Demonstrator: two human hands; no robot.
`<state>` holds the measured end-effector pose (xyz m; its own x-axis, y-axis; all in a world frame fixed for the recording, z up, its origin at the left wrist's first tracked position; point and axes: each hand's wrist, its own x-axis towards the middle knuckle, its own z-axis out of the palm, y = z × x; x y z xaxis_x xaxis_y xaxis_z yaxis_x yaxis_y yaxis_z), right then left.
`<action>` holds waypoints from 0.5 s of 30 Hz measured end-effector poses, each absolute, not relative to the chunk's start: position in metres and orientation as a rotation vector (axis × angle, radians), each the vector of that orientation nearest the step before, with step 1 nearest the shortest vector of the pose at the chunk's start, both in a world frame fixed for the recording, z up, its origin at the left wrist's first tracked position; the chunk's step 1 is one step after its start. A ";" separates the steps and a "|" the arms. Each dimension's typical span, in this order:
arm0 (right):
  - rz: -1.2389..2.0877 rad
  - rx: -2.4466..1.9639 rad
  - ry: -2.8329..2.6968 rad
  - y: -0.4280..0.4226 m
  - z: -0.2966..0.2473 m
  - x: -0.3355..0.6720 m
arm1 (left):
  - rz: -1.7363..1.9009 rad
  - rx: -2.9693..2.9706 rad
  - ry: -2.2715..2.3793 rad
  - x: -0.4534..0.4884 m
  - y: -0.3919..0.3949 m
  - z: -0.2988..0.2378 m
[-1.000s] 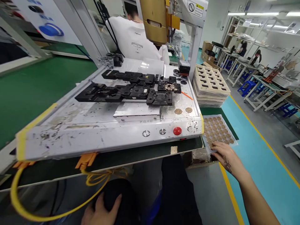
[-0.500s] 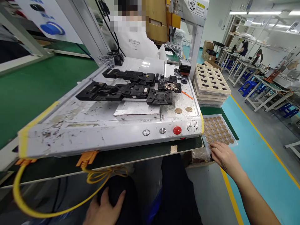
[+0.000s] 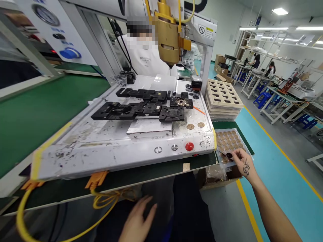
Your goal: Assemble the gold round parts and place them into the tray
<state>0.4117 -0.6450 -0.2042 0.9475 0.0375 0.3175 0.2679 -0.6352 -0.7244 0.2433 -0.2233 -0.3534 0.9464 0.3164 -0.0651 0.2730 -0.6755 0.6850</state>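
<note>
At the right, my right hand (image 3: 244, 164) pinches a small dark round disc (image 3: 229, 155) between thumb and fingertips, just over the near part of a sheet of brown round discs (image 3: 228, 137). The sheet lies beside the machine base, its discs set in rows. My left hand (image 3: 137, 220) is over my lap, fingers spread and holding nothing. Two loose brown discs, a left one (image 3: 190, 126) and a right one (image 3: 201, 124), lie on the white machine base (image 3: 113, 137). Behind them, a shiny metal ring (image 3: 182, 102) sits in a black fixture (image 3: 174, 104).
A gold-coloured machine head (image 3: 168, 43) hangs above the black fixture blocks (image 3: 114, 111). A red button (image 3: 189, 146) is on the base's front. Stacked cream trays (image 3: 224, 97) stand right; below is an open cardboard box (image 3: 219, 181). Yellow cable (image 3: 22, 215) loops front left. A person sits opposite.
My right hand has lifted slightly from the sheet's near edge, and a dark disc now shows at its fingertips. My left hand has moved right, off my leg. The camera view has tilted up.
</note>
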 end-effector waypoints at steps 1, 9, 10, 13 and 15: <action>-0.385 -2.225 -0.179 -0.646 -0.204 0.414 | 0.063 2.274 0.264 0.252 -0.242 -0.337; -0.777 -2.117 -0.011 -0.654 -0.182 0.448 | 0.298 2.150 -0.917 0.354 -0.414 -0.231; -0.817 -2.106 -0.013 -0.655 -0.178 0.452 | 0.322 2.206 -0.974 0.370 -0.430 -0.229; -0.963 -2.063 0.021 -0.667 -0.159 0.466 | 0.361 2.342 -1.045 0.410 -0.463 -0.235; -1.099 -2.013 0.088 -0.687 -0.138 0.473 | 0.378 2.359 -1.041 0.426 -0.473 -0.241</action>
